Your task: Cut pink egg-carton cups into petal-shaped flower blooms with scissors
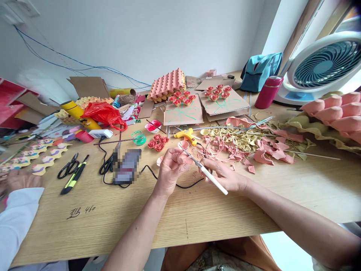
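Observation:
My left hand (pixel 172 165) pinches a small pink egg-carton piece (pixel 184 159) between thumb and fingers. In my right hand (pixel 225 175) are slim white-handled scissors (pixel 213 180), their metal blades pointing at that piece; the fingers partly hide them. Just beyond my hands is a pink carton cup (pixel 183 145). Another pale pink cup (pixel 160 161) lies left of my left hand. A yellow glue gun (pixel 184 134) rests behind, near several red carton roses (pixel 158 142).
Carton scraps (pixel 239 145) are heaped at right, beside stacked egg trays (pixel 335 113). Cardboard sheets (pixel 183 114) bear more roses. A phone (pixel 126 167), black cable, black scissors (pixel 69 165) and utility knife (pixel 75 175) lie left. Another person's sleeve (pixel 21 210) is at far left.

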The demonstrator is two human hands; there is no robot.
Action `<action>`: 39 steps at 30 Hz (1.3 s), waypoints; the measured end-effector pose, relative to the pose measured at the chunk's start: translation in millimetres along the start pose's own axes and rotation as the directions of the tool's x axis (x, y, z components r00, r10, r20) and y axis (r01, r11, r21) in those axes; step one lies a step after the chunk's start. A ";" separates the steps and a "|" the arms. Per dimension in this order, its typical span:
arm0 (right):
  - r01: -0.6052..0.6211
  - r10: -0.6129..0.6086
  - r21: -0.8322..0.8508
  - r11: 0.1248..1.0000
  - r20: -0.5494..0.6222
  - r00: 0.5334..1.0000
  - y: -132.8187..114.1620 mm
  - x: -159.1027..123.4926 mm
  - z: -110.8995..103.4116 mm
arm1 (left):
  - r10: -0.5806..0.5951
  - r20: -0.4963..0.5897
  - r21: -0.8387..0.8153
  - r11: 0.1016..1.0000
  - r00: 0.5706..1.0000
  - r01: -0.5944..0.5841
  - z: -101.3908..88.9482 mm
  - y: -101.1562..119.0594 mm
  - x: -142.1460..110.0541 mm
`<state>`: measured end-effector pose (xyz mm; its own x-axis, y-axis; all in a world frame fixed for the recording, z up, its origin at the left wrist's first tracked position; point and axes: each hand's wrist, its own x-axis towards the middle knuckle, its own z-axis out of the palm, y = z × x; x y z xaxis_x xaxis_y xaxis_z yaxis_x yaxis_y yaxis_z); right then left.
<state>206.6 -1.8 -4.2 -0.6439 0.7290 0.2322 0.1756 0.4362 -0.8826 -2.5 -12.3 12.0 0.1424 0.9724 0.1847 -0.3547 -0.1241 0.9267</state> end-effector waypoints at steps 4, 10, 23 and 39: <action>-0.001 0.000 -0.015 1.000 -0.011 1.000 -0.5 -0.7 0.3 | 0.036 -0.005 -0.017 0.999 0.999 -0.036 -0.3 1.2 1.1; 0.013 -0.013 -0.019 1.000 -0.019 1.000 -1.4 -1.0 1.3 | 0.010 -0.023 -0.045 0.999 1.000 -0.011 -0.3 2.4 1.2; 0.015 -0.018 -0.088 0.996 -0.031 0.999 -2.4 -1.9 0.8 | 0.036 -0.056 -0.112 0.993 0.998 -0.042 -2.8 3.7 4.1; -0.019 0.020 0.009 1.000 -0.105 0.994 3.5 2.5 -0.5 | -0.013 -0.034 -0.131 0.991 0.999 0.009 -12.8 2.2 8.4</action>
<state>206.0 1.8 -6.5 -0.5589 0.7886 0.2563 0.1813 0.4179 -0.8902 -13.9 -1.9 11.4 0.1156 0.9802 0.1610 -0.4716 -0.0885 0.8774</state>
